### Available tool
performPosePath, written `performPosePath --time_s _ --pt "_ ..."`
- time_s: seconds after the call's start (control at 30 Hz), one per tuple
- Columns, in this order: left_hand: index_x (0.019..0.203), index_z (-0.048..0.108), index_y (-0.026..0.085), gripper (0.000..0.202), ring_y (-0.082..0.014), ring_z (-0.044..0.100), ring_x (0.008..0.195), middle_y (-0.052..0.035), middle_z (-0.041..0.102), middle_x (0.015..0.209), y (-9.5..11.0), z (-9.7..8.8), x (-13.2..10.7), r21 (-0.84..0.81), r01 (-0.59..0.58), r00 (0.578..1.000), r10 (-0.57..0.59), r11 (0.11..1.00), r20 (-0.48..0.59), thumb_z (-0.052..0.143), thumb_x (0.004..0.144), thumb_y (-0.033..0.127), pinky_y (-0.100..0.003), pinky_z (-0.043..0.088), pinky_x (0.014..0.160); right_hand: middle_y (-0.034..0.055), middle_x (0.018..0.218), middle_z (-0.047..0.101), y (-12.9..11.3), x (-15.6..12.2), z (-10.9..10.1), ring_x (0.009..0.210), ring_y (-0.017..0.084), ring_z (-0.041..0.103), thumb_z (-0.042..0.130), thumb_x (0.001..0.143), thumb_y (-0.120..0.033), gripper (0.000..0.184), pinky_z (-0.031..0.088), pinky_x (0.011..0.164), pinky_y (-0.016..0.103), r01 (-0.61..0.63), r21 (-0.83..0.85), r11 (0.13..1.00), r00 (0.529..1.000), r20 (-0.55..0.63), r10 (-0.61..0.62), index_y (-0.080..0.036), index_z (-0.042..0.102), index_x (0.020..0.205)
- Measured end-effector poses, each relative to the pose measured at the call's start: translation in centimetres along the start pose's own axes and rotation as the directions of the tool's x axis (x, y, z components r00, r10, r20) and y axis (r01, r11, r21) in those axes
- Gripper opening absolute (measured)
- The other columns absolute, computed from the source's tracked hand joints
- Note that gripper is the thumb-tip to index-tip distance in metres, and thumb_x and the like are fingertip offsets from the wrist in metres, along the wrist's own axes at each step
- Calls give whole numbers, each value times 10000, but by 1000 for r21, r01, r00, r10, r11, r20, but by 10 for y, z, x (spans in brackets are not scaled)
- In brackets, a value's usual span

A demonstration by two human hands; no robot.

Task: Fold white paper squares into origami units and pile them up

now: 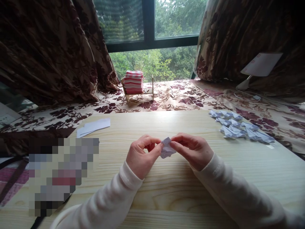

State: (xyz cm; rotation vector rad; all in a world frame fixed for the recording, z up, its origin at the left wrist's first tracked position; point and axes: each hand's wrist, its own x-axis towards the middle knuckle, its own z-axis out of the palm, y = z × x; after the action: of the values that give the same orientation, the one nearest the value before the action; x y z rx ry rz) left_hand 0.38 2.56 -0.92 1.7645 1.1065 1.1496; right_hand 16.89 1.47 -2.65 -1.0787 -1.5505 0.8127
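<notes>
I have the left hand (pixel 144 156) pinching the left edge of a small folded piece of white paper (pixel 166 150) between thumb and forefinger; the right hand (pixel 195 151) grips the opposite edge in the same narrow pinch, so the two hands face each other with the paper between them; both wrists run back into white, long sleeves (pixel 102 202). The folded piece sits over the middle of the pale, wood-grained worktop (pixel 164 124); from here I cannot tell whether its lower tip touches the surface.

At the far right of the worktop I see a cluster of pointed, folded white paper shapes (pixel 232 131), set close together in uneven rows, well apart from the right hand; at the far left lie flat, rectangular white paper strips (pixel 100 124), partly overlapping; nearer me on the left side, a slanted object (pixel 64 175) is pixelated, and I cannot make out what it is.

Beyond the far edge, a cream cloth with dark red flowers (pixel 178 95) covers a ledge; on it stands a small, wood-coloured rack (pixel 152 87) bearing a stack of folded red-and-white cloths (pixel 134 84); to the right, a white-shaded lamp (pixel 262 63) leans near its cord; dark, flowered curtains (pixel 47 47) hang on either side of a dark-framed window (pixel 149 25), with green trees outside.
</notes>
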Motion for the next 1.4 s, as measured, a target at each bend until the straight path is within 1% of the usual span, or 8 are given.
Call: performPosePath --time_s 0.07,0.2,0.37,0.53,0.67,0.9,1.17,1.4 --pt "714 666 152 76 -106 462 566 15 499 605 3 -1 -1 108 -137 989 142 985 -40 604 751 175 -242 413 571 36 697 606 -4 2 -3 601 128 539 589 789 -223 82 454 535 258 175 -141 974 984 -18 -180 -159 637 772" --pt "811 654 161 117 -135 511 678 -21 557 714 11 -8 -16 351 -383 915 404 855 14 544 795 126 -268 430 637 54 784 601 -19 -6 -9 717 150 538 543 807 -127 104 462 639 287 471 -422 774 865 49 -499 -179 624 847" --pt "734 640 162 184 -150 471 620 -20 539 620 15 -10 -66 582 -489 866 441 650 236 491 827 108 -300 381 608 39 709 580 -27 -51 -6 633 148 458 453 864 -124 180 356 587 295 625 -551 554 775 353 -524 -173 620 816" --pt "876 641 184 178 -190 526 739 -55 603 781 18 -8 -110 613 -343 939 268 711 215 481 826 121 -331 424 657 33 686 571 -25 -88 5 609 143 438 387 917 -160 252 313 578 298 576 -561 594 817 402 -412 -170 601 784" --pt "966 630 176 218 -215 555 850 -89 631 925 20 -8 -124 584 -328 944 270 742 187 505 805 100 -359 459 741 35 672 562 -27 -96 10 604 145 443 360 934 -191 302 314 576 295 549 -562 618 836 379 -397 -180 591 739" --pt "913 645 187 191 -207 556 833 -68 656 884 17 -3 -127 531 -323 946 277 783 167 504 816 101 -359 452 749 31 679 567 -30 -103 12 609 155 435 375 930 -193 254 310 585 296 520 -559 646 852 394 -344 -183 596 806" --pt "878 646 180 171 -206 556 822 -64 657 868 16 -5 -127 527 -340 940 294 779 172 500 822 113 -353 450 741 40 652 557 -32 -111 15 582 158 418 334 927 -157 264 271 567 316 593 -570 569 805 427 -412 -160 586 848" --pt "959 643 189 212 -213 537 877 -69 647 920 10 -8 -131 512 -348 937 285 785 200 504 819 110 -363 449 786 37 630 538 -23 -116 17 572 165 406 338 928 -168 276 265 541 307 556 -576 599 831 397 -390 -170 597 831"
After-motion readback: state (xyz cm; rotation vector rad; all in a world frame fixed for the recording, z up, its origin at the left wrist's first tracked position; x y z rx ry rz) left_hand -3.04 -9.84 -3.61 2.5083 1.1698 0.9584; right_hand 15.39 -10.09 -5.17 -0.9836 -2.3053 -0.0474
